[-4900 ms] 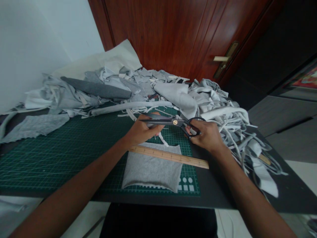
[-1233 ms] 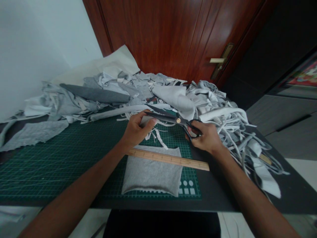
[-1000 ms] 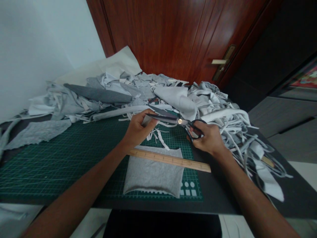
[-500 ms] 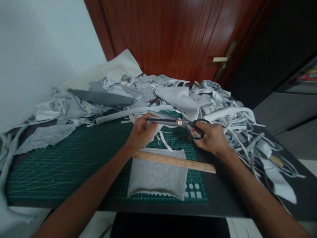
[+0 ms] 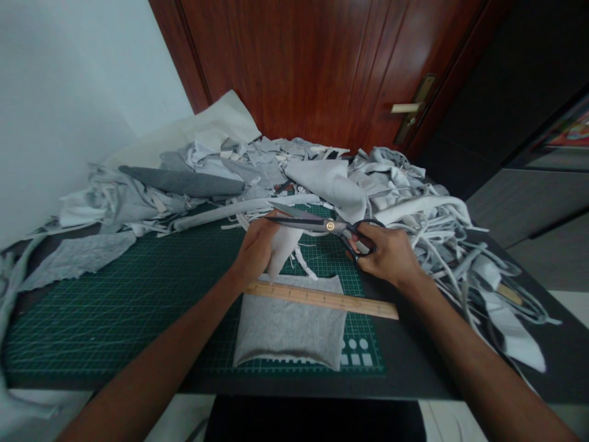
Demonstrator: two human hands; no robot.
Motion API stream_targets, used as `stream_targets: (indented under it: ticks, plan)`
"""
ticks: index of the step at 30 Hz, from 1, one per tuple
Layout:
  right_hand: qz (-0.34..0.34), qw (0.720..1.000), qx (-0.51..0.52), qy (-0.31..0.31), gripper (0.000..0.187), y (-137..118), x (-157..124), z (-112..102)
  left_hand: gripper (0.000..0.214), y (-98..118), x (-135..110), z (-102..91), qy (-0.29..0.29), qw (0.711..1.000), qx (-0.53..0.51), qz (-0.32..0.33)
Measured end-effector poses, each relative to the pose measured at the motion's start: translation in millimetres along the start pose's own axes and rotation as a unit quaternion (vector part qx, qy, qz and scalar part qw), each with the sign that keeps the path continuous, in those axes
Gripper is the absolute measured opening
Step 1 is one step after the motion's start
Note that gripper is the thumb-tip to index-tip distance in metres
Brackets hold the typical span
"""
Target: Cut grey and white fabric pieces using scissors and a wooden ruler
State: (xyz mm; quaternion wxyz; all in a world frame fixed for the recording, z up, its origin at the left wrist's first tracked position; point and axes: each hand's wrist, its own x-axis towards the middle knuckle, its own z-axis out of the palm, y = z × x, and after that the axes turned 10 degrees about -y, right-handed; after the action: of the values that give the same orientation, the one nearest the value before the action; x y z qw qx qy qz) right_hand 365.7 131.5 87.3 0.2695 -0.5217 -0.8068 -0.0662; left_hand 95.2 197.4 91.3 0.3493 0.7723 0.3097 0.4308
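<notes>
— Two hands are up over the cutting mat (image 5: pixel 115 294), and both are full. The left hand (image 5: pixel 255 248) is closed round a pale scrap (image 5: pixel 280 250). It pinches the top edge, so the rest hangs down toward the mat.

— And the other?

— The right hand (image 5: pixel 389 258) has its fingers through the loops of the scissors (image 5: pixel 313 223), curled tight on them. The blades stand a little apart, not wide.

— Which way do they point?

— Their long axis runs nearly straight across, handles on the right and tips to the left, just above the left knuckles. The pale scrap sits right at the tips and under them. From here I cannot tell whether any cloth lies between the blades. So the scrap lies to the left of the right hand, along the line of the blades, and the left hand is the one on it.

— Anything beneath?

— A wooden ruler (image 5: pixel 322 299) lies slantwise on the mat, nearer the person, across the far edge of a flat grey piece (image 5: pixel 289 331). Behind the hands a heap of offcuts (image 5: pixel 331 178) spreads over the table (image 5: pixel 414 368) toward a brown door (image 5: pixel 322 61).
</notes>
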Motion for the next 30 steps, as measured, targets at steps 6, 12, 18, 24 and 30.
stream_targets:
  ticks: [6, 12, 18, 24, 30]
  plan:
    - [-0.002, 1.000, -0.002, 0.001, 0.006, 6, 0, -1, 0.049, 13, 1, 4.1, -0.090, 0.977, -0.194, -0.015]
    - [0.008, 1.000, -0.009, -0.006, 0.003, 9, 0, -3, 0.048, 10, 2, 4.7, -0.101, 0.966, -0.239, -0.014]
    - [0.016, 1.000, -0.020, 0.003, 0.003, 13, 0, -5, 0.047, 13, 1, 2.2, -0.127, 0.966, -0.218, -0.048]
    - [0.006, 1.000, -0.014, -0.013, 0.002, 14, -1, -7, 0.046, 14, 1, -3.1, -0.097, 0.977, -0.183, -0.058]
    - [0.010, 0.999, -0.037, -0.009, 0.005, 15, -1, -7, 0.044, 18, 2, -2.9, -0.074, 0.980, -0.173, -0.063]
